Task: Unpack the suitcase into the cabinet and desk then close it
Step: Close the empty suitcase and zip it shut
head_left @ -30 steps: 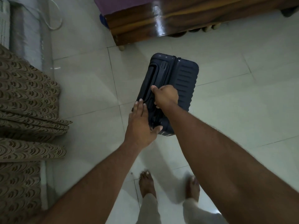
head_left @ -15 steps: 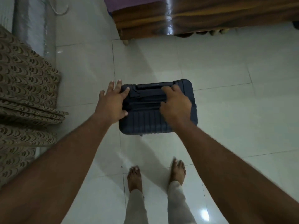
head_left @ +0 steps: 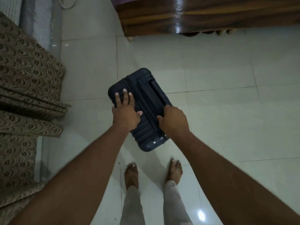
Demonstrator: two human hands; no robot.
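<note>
Both bare forearms reached forward and down to the suitcase (head_left: 142,101). Left hand (head_left: 125,113) lay flat on its ribbed face, fingers straight and spread, thumb out toward the right hand. Right hand (head_left: 174,121) gripped its right edge, fingers curled over, thumb on top.

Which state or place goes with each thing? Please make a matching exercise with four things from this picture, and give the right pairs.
Things:
1. suitcase
2. left hand
3. right hand
4. curtain

States or places:
A. brown patterned cloth hanging at the left edge of the view
B. fingers curled over the right edge of the case
C. dark blue, shut, standing on the tiled floor
D. lies flat on the ribbed shell, fingers straight

Pairs: 1-C, 2-D, 3-B, 4-A
</note>
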